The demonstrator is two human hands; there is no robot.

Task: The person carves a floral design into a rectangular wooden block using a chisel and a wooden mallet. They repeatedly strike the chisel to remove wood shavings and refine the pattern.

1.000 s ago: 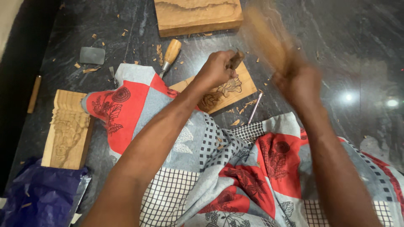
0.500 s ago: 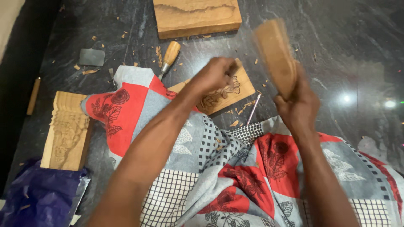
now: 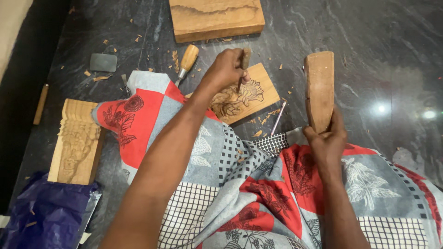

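We clench a chisel [image 3: 243, 64] in our left hand [image 3: 226, 69] on the stiff, brittle carved panel [image 3: 244, 94] at 12 o'clock; our right hand [image 3: 325, 140] grasps the heavy mallet [image 3: 319, 87] low, at 2 o'clock

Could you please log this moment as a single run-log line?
left hand: holds chisel on carved wood panel | right hand: grips wooden mallet, raised | spare chisel on floor

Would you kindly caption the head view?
Left hand sets chisel on carved panel; right hand holds wooden mallet.
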